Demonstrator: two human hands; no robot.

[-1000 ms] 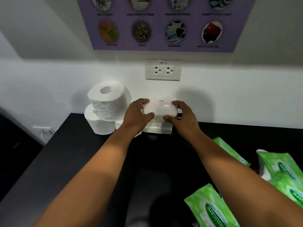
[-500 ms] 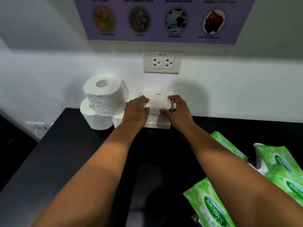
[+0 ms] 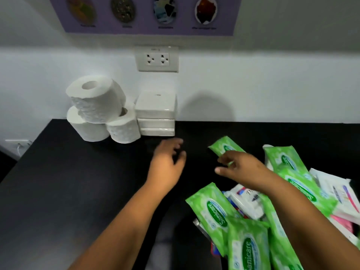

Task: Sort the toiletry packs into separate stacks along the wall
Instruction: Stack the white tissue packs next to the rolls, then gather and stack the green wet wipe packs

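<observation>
Against the wall, white pack stack (image 3: 155,115) lying flat, long axis along wall

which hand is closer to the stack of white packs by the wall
Left. The left hand hovers just in front of the white pack stack; the right hand is farther right, over a green wipes pack.

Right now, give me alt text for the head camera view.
Two bare hands, left hand and right hand, hover over a black counter between stacked white packs beside toilet rolls and a heap of green wipe packs.
</observation>
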